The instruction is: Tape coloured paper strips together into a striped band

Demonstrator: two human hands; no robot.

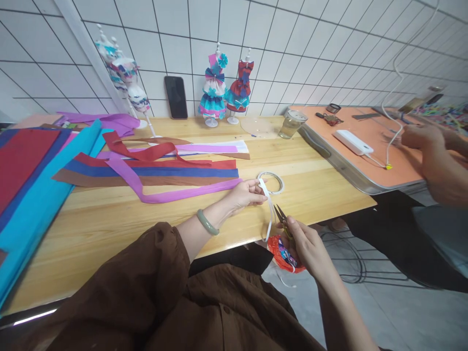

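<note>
My left hand pinches the upper end of a narrow white tape strip that hangs down past the front edge of the wooden table. My right hand grips small gold snips, blades parted right beside the strip. The white tape roll lies flat on the table just behind my left hand. A red-orange plastic bag hangs below the table edge under my right hand.
Long paper strips in purple, red, blue and brown lie across the table, with blue and red sheets at left. Small dress mannequins, a phone and a glass stand at the back. Another person's hands work at an orange tray on the right.
</note>
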